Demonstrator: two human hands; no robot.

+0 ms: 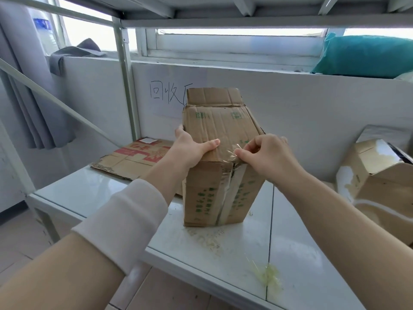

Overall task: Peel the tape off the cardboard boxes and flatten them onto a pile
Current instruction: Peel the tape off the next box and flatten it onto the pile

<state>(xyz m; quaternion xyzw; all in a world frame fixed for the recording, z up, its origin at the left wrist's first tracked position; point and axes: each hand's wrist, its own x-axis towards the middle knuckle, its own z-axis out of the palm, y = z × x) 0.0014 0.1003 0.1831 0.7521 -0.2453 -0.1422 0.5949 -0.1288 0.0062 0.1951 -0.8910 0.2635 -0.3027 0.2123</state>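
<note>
A brown cardboard box with green print stands on the white table, its far flap raised. My left hand grips the box's upper left edge, thumb lying across the top. At the near top edge my right hand pinches a strip of clear tape that is partly lifted off the cardboard. More tape runs down the box's front seam. A flattened box with red print lies on the table to the left.
Another taped box lies tilted at the right. A crumpled wad of tape sits near the table's front edge. A white wall with handwriting is behind, a metal bed frame overhead, a teal pillow on the ledge.
</note>
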